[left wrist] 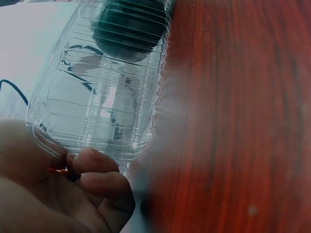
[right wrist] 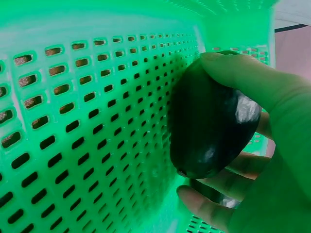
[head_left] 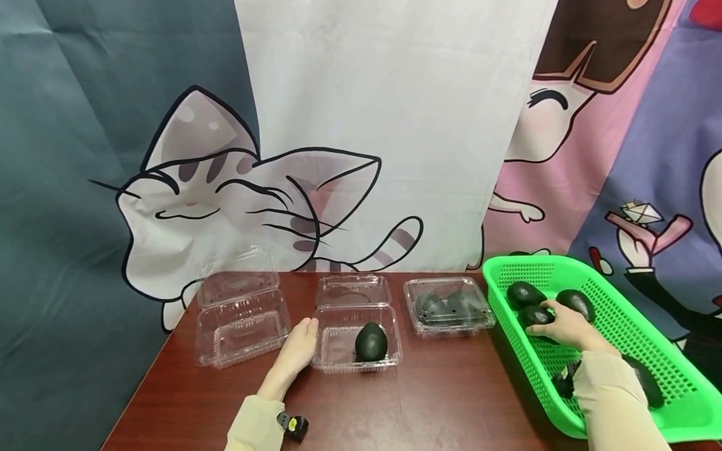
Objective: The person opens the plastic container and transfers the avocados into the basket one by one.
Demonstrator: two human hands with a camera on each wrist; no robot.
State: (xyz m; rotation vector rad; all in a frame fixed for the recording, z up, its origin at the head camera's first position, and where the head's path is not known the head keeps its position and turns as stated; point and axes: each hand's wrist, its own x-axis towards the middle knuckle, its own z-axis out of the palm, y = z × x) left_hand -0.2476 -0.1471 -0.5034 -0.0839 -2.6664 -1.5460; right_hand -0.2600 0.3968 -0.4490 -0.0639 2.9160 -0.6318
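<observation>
In the green basket [head_left: 638,309], my right hand [head_left: 570,326] grips a dark avocado [right wrist: 214,121], its thumb on one side and fingers curled round the other. Other avocados [head_left: 575,304] lie about it in the basket. At the middle of the table stands an opened clear plastic clamshell box [head_left: 335,349] with one avocado [head_left: 371,342] at its right side. My left hand [head_left: 299,347] pinches the left edge of this box; in the left wrist view its fingers [left wrist: 104,184] are curled at the box's end.
Another opened clear clamshell box [head_left: 242,332] stands at the left of the table. A closed clamshell box [head_left: 449,305] with dark avocados inside sits between the middle box and the basket. A printed cartoon curtain [head_left: 393,118] hangs behind the brown table [head_left: 415,409].
</observation>
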